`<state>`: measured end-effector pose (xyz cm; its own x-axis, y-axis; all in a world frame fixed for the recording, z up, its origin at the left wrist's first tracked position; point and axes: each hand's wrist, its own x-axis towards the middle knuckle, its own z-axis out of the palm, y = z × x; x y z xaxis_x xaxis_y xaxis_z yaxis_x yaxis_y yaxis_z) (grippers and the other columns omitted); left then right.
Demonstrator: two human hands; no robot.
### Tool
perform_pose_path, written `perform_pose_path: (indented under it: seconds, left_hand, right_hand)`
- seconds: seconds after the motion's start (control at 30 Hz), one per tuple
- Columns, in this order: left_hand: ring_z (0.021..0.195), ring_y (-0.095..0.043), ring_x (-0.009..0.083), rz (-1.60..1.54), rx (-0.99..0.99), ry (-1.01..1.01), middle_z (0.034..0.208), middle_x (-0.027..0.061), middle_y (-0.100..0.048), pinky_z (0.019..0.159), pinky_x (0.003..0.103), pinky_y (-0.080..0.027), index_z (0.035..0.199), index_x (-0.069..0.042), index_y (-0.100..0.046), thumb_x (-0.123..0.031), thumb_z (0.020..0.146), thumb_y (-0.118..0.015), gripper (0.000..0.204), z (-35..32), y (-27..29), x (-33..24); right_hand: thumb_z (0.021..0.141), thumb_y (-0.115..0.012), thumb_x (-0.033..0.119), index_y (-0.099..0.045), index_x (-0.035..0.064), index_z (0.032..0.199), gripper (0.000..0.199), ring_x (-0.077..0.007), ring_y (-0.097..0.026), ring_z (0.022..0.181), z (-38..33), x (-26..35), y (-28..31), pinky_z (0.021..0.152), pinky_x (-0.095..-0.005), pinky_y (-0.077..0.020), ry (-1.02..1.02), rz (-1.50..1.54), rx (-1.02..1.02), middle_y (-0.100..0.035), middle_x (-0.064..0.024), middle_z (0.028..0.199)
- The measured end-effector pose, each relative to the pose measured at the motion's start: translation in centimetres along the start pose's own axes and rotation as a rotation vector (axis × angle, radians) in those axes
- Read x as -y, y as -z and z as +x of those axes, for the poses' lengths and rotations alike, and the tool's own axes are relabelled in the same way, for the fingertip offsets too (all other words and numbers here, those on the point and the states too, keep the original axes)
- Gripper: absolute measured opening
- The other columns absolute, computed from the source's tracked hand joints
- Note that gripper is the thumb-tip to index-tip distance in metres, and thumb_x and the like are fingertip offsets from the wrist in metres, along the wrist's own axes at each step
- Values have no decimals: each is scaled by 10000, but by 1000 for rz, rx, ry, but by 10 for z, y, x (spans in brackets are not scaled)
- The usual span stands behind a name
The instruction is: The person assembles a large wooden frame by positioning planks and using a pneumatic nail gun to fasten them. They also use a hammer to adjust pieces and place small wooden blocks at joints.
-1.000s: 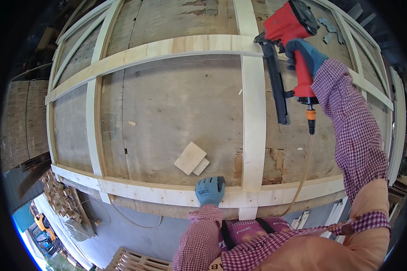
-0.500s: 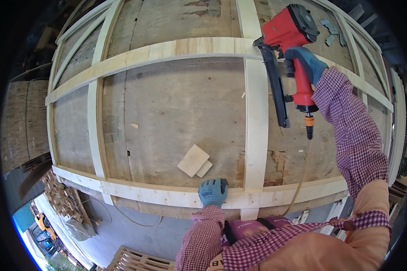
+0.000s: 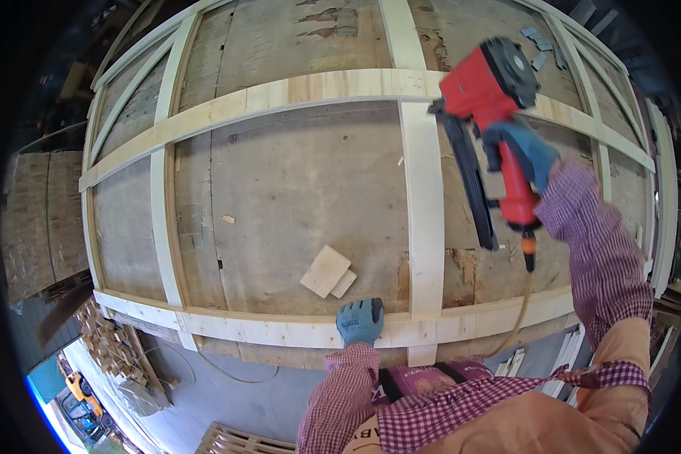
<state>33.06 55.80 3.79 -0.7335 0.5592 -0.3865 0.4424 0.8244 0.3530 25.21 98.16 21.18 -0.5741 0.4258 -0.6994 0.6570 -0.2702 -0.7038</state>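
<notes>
My right hand (image 3: 523, 151), in a blue glove, is wrapped round the handle of a red and black nail gun (image 3: 477, 87). The gun hangs over the right part of a pale wooden frame, blurred by motion, its long black magazine pointing toward me. An orange fitting joins it to an air hose (image 3: 519, 318). My left hand (image 3: 360, 321), gloved too, has its fingers curled over the near wooden rail (image 3: 265, 330). Just beyond it lie two small wood blocks (image 3: 327, 271), one partly on the other. A middle upright slat (image 3: 424, 212) meets the near rail and the long cross rail (image 3: 303, 89).
Plywood (image 3: 303, 181) lies beneath the slats, with torn patches and wood chips. Grey strips of nails (image 3: 539, 45) sit at the far right. Stacked boards (image 3: 45, 219) stand to the left, above a pile of wood offcuts (image 3: 113, 348). A slatted pallet (image 3: 242, 440) is on the floor.
My right hand has brought the nail gun toward me and slightly right, away from the cross rail. My left hand keeps its place on the near rail.
</notes>
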Motion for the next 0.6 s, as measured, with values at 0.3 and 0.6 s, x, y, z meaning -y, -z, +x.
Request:
perform_pose_path:
  seconds: [0.3, 0.6]
  left_hand:
    - [919, -579, 315, -32, -146, -52, 988, 114, -643, 839, 458, -423, 1051, -140, -657, -360, 825, -603, 320, 0, -4, 5]
    - [1328, -284, 376, 253, -527, -33, 1452, 227, -272, 1082, 495, -239, 1461, -105, -231, -550, 658, -740, 1050, 30, 14, 26]
  right_hand:
    - [755, -618, 24, -623, -1, 862, 110, -147, -558, 553, -234, -178, 29, 519, -293, -461, -204, -86, -35, -577, -58, 627]
    - [705, -742, 83, -563, -4, 1166, 502, -186, -603, 847, -489, -423, 19, 716, -329, -519, -197, 68, -702, -640, -83, 987]
